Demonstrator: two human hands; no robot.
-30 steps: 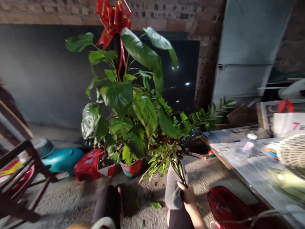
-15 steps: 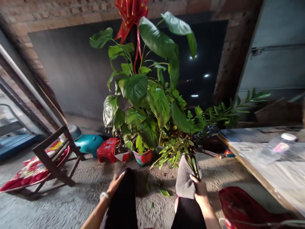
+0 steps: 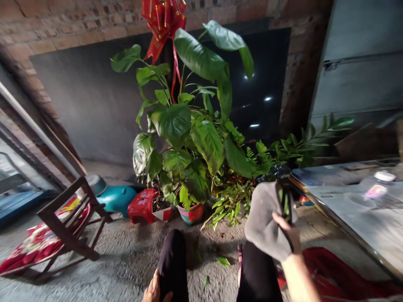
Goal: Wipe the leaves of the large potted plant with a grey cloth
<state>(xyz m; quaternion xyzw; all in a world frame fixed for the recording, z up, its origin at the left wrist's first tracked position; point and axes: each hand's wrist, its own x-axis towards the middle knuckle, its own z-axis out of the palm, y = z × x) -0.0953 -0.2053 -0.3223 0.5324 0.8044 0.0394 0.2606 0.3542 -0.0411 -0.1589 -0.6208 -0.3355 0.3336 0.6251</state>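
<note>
My right hand [image 3: 291, 237] is closed round a grey cloth [image 3: 262, 222] and a dark looped object [image 3: 286, 203] with greenish edges, whose kind I cannot make out. Both are raised above my right knee, and the looped object is blurred. My left hand [image 3: 153, 290] rests on my left thigh at the bottom edge, partly cut off, its fingers laid along the dark trousers. In front of my knees stands a large leafy potted plant [image 3: 206, 138], with a red bow [image 3: 163, 23] at its top.
A wooden chair [image 3: 71, 218] with a red cushion stands at left. Near the plant are a red stool [image 3: 143, 205], a teal object [image 3: 116, 199] and a striped pot [image 3: 191, 213]. At right is a covered table [image 3: 349, 205] with a clear bottle [image 3: 379, 184]. Loose leaves [image 3: 223, 261] lie on the floor.
My right hand has lifted the grey cloth and looped object up and to the right. My left hand has slid back from the knee along the thigh. The view has shifted slightly.
</note>
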